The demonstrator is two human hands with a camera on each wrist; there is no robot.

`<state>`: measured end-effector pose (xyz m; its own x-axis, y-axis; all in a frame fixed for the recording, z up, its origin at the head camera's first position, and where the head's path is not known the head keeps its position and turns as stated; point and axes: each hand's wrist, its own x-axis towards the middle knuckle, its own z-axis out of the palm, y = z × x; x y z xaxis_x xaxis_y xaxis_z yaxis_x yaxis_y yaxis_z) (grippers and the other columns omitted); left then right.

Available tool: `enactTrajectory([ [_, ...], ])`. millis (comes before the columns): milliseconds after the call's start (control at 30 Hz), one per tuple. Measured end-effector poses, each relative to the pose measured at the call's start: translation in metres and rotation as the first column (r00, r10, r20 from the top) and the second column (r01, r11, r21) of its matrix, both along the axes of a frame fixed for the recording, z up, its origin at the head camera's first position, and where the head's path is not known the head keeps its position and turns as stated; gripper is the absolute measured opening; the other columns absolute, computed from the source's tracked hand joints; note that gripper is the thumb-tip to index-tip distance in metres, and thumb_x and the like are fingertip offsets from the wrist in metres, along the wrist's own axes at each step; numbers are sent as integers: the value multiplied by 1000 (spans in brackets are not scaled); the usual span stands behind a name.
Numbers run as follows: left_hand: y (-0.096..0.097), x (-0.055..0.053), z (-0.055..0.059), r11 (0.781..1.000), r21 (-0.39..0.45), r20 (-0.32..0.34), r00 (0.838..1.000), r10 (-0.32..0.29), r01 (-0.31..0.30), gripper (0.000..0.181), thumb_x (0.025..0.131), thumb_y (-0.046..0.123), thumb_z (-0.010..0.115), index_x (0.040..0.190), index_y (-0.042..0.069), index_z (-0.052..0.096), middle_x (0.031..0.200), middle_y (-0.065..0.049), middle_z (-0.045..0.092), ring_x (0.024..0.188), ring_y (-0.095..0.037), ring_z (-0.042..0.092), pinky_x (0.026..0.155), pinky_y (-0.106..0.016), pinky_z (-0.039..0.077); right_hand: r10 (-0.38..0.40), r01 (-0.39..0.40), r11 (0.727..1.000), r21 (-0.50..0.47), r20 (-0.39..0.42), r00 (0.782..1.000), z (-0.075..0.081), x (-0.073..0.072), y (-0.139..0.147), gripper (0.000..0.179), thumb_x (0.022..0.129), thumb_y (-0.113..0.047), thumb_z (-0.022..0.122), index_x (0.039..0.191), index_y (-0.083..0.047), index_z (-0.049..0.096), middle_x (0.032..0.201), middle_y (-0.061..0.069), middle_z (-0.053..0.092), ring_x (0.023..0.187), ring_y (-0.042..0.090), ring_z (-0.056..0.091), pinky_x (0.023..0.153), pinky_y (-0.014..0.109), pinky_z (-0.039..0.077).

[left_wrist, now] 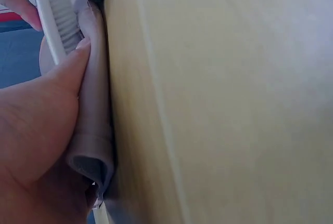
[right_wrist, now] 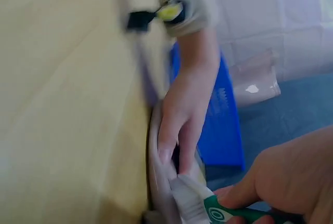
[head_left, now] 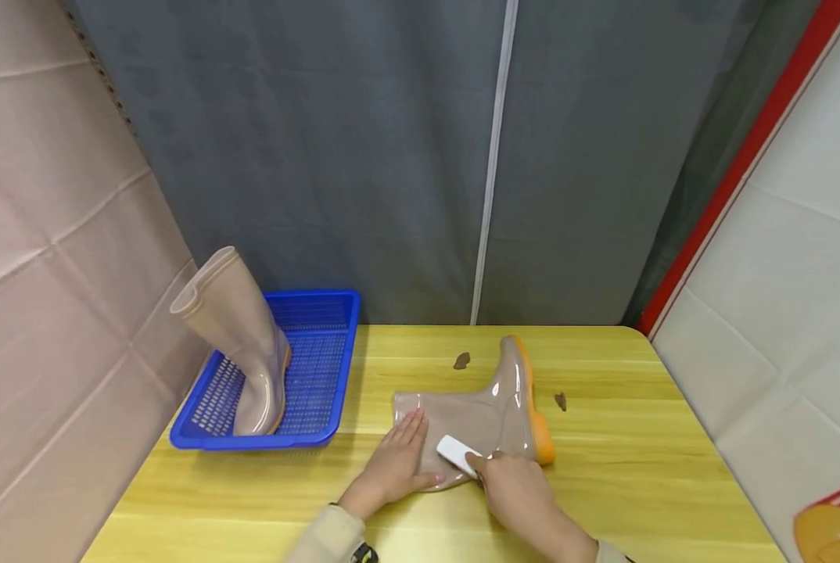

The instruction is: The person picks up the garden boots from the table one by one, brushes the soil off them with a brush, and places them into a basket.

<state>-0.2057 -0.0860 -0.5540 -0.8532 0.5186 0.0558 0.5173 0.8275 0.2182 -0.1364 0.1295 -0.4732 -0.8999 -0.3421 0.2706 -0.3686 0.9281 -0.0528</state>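
Note:
A beige rain boot [head_left: 462, 422] with an orange sole lies on its side on the wooden table. My left hand [head_left: 395, 461] presses on its shaft near the top opening, fingers straight and thumb spread. My right hand [head_left: 518, 496] grips a scrub brush [head_left: 455, 453] with a white head, its bristles against the boot's shaft. The right wrist view shows the brush's green handle [right_wrist: 250, 214] in the right hand's fingers. White bristles [left_wrist: 65, 21] show beside the left thumb in the left wrist view.
At the left a blue plastic basket [head_left: 353, 360] holds a second beige boot [head_left: 240, 320], standing tilted. Two brown patches, one beyond the boot [head_left: 461, 360] and another right of its sole [head_left: 561, 401], lie on the table [head_left: 638, 469]. A grey curtain [head_left: 321, 156] hangs behind.

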Motion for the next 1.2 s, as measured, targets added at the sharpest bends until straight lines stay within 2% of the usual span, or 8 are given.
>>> enactTrajectory([
  [100, 1, 0, 1, 1000, -1, -15, 1000, -6, 6, 98, 81, 67, 52, 146, -2, 27, 156, -20, 20, 146, -35, 23, 119, -48, 24, -9, 9, 1000, 18, 7, 1000, -1, 0, 7, 15, 78, -25, 72, 92, -29, 72, 57, -4, 59, 47, 8, 47, 36, 23, 32],
  [300, 1, -2, 2, 1000, 25, -20, 1000, -14, 15, 99, 81, 67, 53, 146, -3, 27, 157, -20, 19, 145, -36, 22, 118, -50, 25, -102, 108, 993, -38, 124, 987, 14, 0, 32, 29, 78, -16, 70, 100, -34, 73, 70, -2, 70, 49, 4, 45, 37, 20, 31],
  [533, -2, -6, 4, 999, 37, -7, 1000, -7, 8, 101, 81, 67, 53, 147, -3, 24, 157, -20, 17, 146, -37, 21, 118, -51, 23, -99, 106, 992, -63, 109, 989, 18, -18, 46, 31, 82, -16, 68, 108, -32, 71, 70, -7, 66, 53, 3, 42, 43, 20, 33],
  [600, -2, -5, 3, 999, 40, 1, 1000, -7, 7, 102, 80, 69, 52, 147, -2, 23, 157, -20, 16, 146, -37, 20, 118, -51, 23, -98, 108, 990, -90, 112, 989, 22, -17, 47, 31, 83, -18, 69, 110, -33, 70, 71, -9, 65, 52, 3, 39, 44, 19, 31],
  [700, -2, -5, 2, 999, 43, -7, 1000, -10, 10, 102, 80, 69, 52, 147, -3, 25, 157, -21, 18, 145, -38, 22, 118, -52, 24, -74, 81, 992, -96, 74, 994, 23, -14, 46, 32, 83, -22, 70, 112, -36, 68, 70, -12, 60, 50, 3, 36, 44, 18, 28],
  [833, 0, -4, 1, 999, 41, -14, 1000, -13, 13, 101, 81, 68, 52, 146, -3, 25, 157, -21, 19, 145, -37, 22, 118, -52, 25, -23, 25, 999, -37, 42, 999, 13, -10, 40, 29, 84, -24, 68, 109, -38, 69, 67, -11, 57, 48, 2, 37, 41, 18, 28],
  [1033, 4, -3, -1, 999, 50, 11, 1000, -15, 14, 97, 82, 65, 52, 146, -3, 26, 157, -20, 19, 146, -36, 21, 119, -50, 23, -96, 98, 995, -27, 45, 994, -10, -21, 42, 27, 83, -23, 69, 105, -36, 71, 69, -8, 62, 47, 2, 37, 40, 17, 29],
  [1200, 2, -3, -2, 1000, 15, 9, 1000, 6, -6, 98, 82, 66, 52, 147, -2, 26, 157, -19, 19, 146, -34, 21, 120, -48, 23, -81, 80, 997, -22, -18, 997, -23, -31, 41, 29, 84, -25, 68, 111, -37, 69, 71, -7, 60, 48, 3, 39, 40, 18, 32],
])
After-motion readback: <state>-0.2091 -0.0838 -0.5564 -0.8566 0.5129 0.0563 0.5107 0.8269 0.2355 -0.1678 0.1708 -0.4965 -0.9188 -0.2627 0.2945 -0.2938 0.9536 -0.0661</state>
